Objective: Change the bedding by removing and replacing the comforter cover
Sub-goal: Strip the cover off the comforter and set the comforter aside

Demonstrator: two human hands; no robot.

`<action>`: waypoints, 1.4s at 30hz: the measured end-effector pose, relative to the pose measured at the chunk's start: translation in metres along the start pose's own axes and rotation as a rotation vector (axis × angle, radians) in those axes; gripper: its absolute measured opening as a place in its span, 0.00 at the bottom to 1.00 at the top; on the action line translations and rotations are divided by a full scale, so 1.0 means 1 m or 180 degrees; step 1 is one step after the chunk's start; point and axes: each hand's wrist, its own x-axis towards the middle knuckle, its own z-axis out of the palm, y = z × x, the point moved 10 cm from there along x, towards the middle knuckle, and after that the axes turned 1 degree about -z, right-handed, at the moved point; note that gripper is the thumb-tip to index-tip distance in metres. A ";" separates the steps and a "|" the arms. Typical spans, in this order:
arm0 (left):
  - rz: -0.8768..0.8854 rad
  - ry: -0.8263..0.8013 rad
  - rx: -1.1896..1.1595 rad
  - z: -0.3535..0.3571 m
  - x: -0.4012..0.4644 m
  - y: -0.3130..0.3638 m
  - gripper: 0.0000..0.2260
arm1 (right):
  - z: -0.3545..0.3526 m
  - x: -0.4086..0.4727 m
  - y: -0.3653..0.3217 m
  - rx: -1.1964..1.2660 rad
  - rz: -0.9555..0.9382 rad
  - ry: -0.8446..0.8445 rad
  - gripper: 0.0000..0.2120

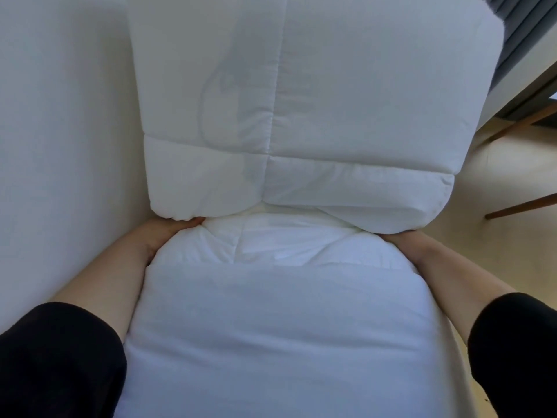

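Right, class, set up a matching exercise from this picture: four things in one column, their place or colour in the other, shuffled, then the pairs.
1 comforter
2 left hand
3 sleeves
4 wooden legs

A black
B on the floor, far right
C white, folded, centre
D tucked under the fold's left corner

Pairs: 1-C, 2-D, 3-A, 4-B

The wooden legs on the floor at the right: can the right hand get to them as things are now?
Probably not at once. The right hand is tucked under the folded comforter, bearing it together with the left hand. The wooden legs stand apart across bare floor.
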 end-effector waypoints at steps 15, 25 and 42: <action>0.0800 0.0468 -0.0217 -0.028 -0.112 0.073 0.28 | 0.002 -0.179 -0.097 -0.0269 -0.1270 0.1421 0.14; 0.2425 0.0466 -0.0105 -0.060 -0.261 0.143 0.10 | 0.034 -0.331 -0.165 -0.1121 -0.1800 0.2334 0.35; 0.3272 -0.0596 -0.0190 0.110 -0.404 0.207 0.21 | -0.078 -0.531 -0.013 0.0493 -0.2604 0.3383 0.30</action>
